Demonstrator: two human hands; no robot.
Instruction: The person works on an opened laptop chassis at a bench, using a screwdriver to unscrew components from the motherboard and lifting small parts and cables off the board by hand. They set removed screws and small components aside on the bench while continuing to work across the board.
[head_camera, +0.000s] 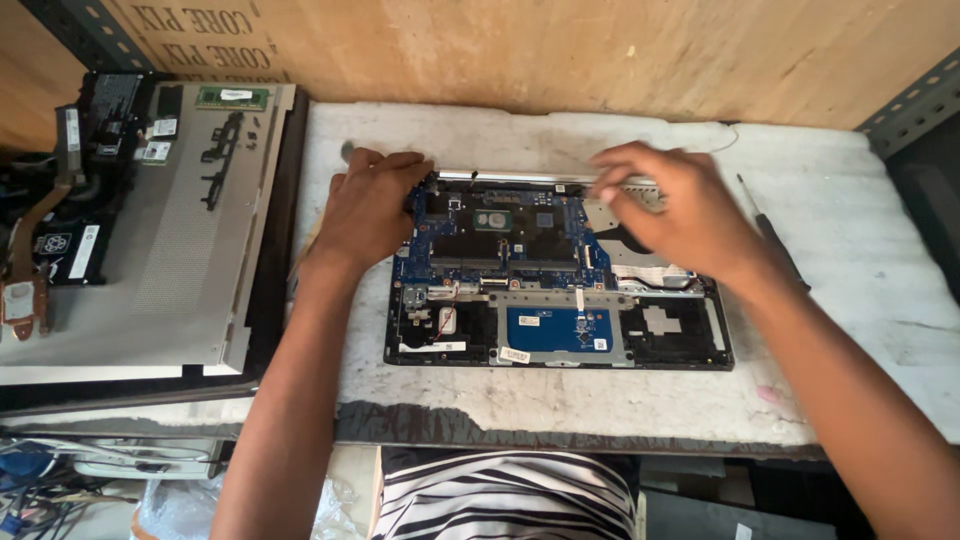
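1. One opened laptop (558, 290) lay flat on the white worktable (850, 330), right under both hands.
2. The left hand (372, 205) sat on the far left corner of the laptop. Its fingers were curled and pressed down there. I could not tell if they pinched anything.
3. The right hand (672, 205) hung over the far right part. Its fingers were bent close together, tips pointing down. It was blurry, so I could not tell if they held something small.
4. One blue circuit board (500, 240) showed between the two hands.
5. The laptop looked stiff and a bit heavy, but its bare parts looked easy to break. I think the safe spots to hold were the hard outer edges, not the board.
6. One thin screwdriver (770, 235) lay just past the right wrist.
7. One grey bottom cover (190, 230) lay well off to the side of the left hand, with one green memory stick (232, 97) on top.
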